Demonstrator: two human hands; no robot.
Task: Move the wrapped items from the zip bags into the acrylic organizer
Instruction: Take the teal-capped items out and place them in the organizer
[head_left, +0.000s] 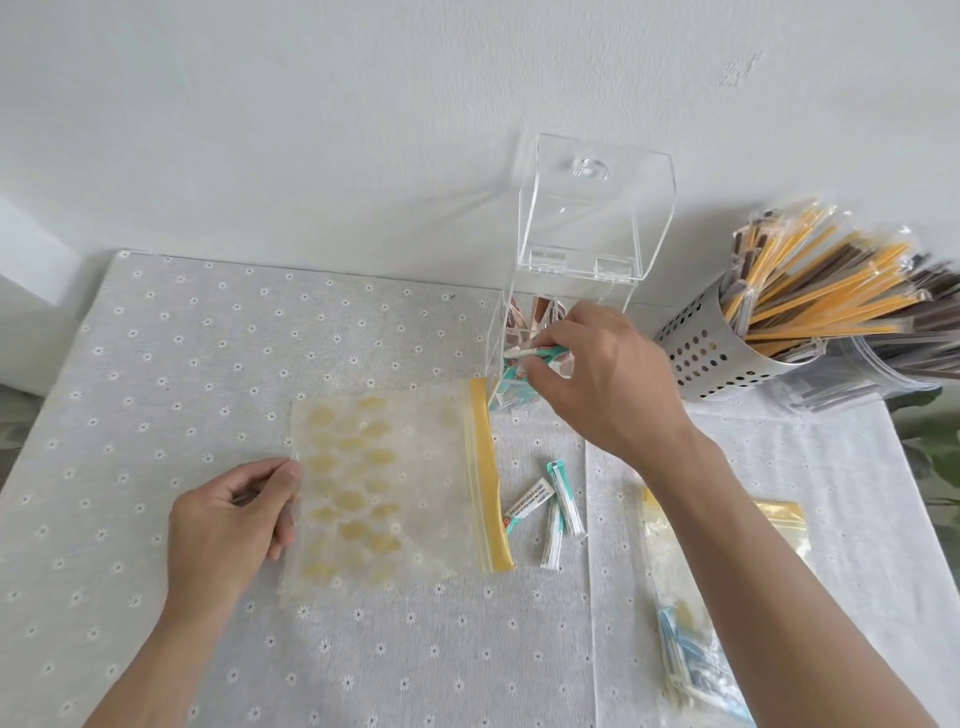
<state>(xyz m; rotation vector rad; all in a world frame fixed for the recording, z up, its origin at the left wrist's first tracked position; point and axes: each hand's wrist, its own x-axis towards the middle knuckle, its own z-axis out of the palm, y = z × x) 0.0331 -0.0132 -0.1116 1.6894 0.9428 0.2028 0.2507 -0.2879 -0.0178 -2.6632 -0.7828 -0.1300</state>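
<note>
1. Head view, looking down on a table (156, 364) covered with a grey daisy-print cloth, set against a white wall.
2. Left hand (234, 525): rests on the left edge of a flat zip bag (384, 488). Thumb and curled fingers pinch that edge against the cloth.
3. The bag is clear with yellow blotch print and a yellow zip strip along its right side. It looks flat; no contents can be made out inside.
4. Right hand (597, 374): reached forward to the organizer (576, 270), fingers curled around a few teal-and-white sachets (535, 356), held at the open front of the box.
5. Organizer is clear acrylic, upright at the table's far edge, hinged lid tipped up and back. Pinkish-brown packets (524, 325) sit in the rear part; more teal sachets lie in the front part, low down, just below the hand.
6. Loose sachets (556, 512): a small group on the cloth just right of the bag's zip strip, lying crossed over one another, between the bag and the right forearm.
7. Second bag (691, 623): near right, partly under the right forearm, yellow strip at its far end, blue-wrapped items showing through at its near end.
8. Caddy (727, 358): perforated metal cylinder right of the organizer, packed with yellow and brown wrapped sticks (821, 291) fanning outward. Clear plastic packaging lies behind and beside it, contents blurred.
</note>
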